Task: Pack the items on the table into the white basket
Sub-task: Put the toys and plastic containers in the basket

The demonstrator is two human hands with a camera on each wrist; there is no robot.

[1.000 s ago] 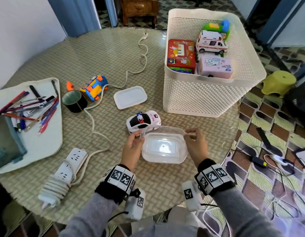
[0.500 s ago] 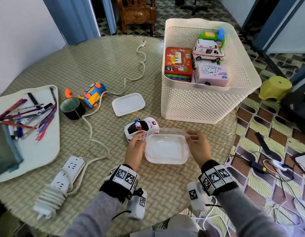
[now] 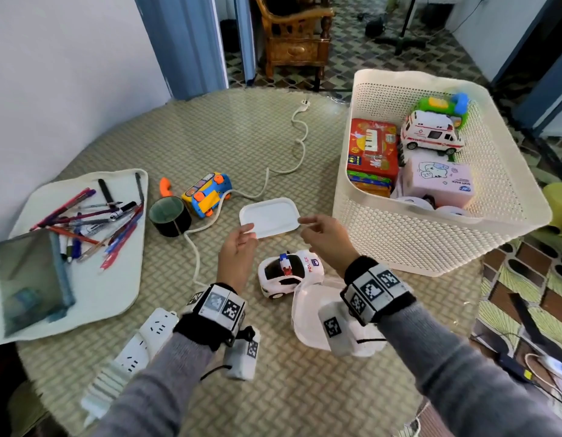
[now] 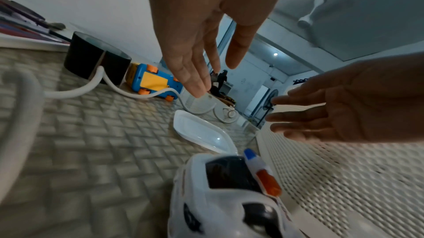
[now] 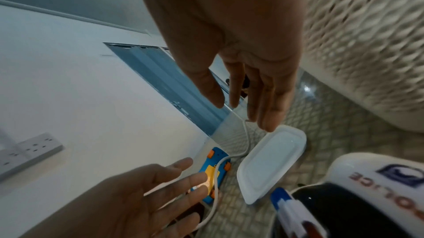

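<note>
Both hands have let go of the tub (image 3: 308, 313) and now reach, left hand (image 3: 237, 253) and right hand (image 3: 325, 239) empty with fingers straight, either side of the lid (image 3: 268, 217) on the bench (image 3: 305, 389).

Glossy white plastic lid (image 3: 269, 217), perforated matt plastic basket (image 3: 409, 244), and shiny plastic police car (image 3: 289, 272) on a woven-textured table covering (image 3: 210, 134).

Carved wooden chair (image 3: 297, 36) beyond the doorway, green plastic stool (image 3: 559, 203) on patterned floor (image 3: 525, 279), blue curtain (image 3: 182, 42)
</note>
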